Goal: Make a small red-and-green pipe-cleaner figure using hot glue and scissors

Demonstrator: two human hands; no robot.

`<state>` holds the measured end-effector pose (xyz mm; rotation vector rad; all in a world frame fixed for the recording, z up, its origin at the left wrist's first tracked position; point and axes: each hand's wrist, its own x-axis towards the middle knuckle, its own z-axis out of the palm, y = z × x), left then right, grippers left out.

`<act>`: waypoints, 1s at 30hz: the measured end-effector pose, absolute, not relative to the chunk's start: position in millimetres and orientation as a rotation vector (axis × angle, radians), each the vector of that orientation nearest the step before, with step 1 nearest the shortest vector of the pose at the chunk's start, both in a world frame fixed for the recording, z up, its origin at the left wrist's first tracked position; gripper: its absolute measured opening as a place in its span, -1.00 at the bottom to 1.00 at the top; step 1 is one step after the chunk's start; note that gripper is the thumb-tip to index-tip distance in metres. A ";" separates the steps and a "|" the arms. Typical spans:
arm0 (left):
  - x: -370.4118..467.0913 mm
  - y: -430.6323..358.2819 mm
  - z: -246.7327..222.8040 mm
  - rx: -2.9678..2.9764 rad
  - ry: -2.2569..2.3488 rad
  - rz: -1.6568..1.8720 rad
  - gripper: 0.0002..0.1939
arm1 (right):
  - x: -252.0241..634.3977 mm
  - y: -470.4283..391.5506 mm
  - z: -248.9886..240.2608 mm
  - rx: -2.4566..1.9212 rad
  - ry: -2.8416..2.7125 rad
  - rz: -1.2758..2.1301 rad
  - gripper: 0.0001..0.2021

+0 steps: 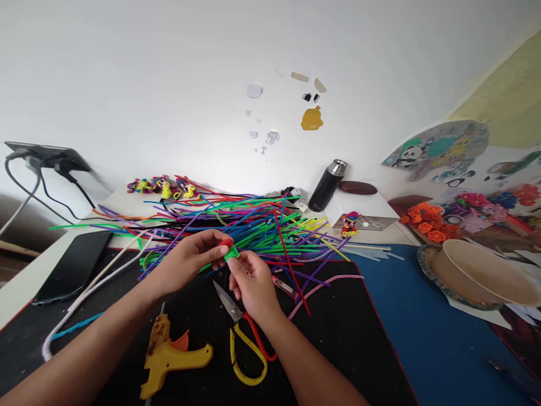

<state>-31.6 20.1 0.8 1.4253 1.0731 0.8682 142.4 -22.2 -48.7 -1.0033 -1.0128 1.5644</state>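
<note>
Between both sets of fingertips is a small coiled pipe-cleaner piece point(231, 254), red at the upper left and bright green below. My left hand point(202, 252) pinches its red end, fingers closed. Closed on the green part is my right hand point(255, 282). Just beneath the hands lie scissors point(249, 352) with yellow and red handles, blades pointing up and left. A yellow glue gun point(171, 358) rests on the black mat point(338, 349), below my left forearm. Behind the hands spreads a big heap of coloured pipe cleaners point(253, 225).
A phone point(76, 268) lies at the left, near long white pipe cleaners point(97, 285). Small pipe-cleaner figures point(164, 187) stand along the wall. A black thermos point(326, 186) leans at the back. On the right are a beige bowl point(486, 270) and orange flowers point(431, 223).
</note>
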 end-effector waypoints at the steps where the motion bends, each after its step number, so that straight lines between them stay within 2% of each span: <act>1: -31.8 20.1 1.2 1.425 1.073 0.867 -0.43 | 141.9 -22.4 -48.7 -1.002 -1.010 1.567 -0.56; 12: -49.9 26.9 20.2 1.379 1.182 1.052 -0.43 | 141.6 -24.0 -48.9 -1.005 -1.016 1.465 -0.54; 17: -60.1 32.2 27.0 1.450 1.202 1.024 -0.41 | 145.0 -17.9 -53.3 -1.036 -0.980 1.383 -0.49; 24: -73.8 16.1 35.2 1.594 1.211 0.776 -0.41 | 147.4 -15.2 -55.7 -1.059 -0.958 1.302 -0.45; 30: -82.4 -6.3 23.6 1.759 1.288 0.473 -0.44 | 146.8 -15.8 -55.8 -1.055 -0.964 1.291 -0.46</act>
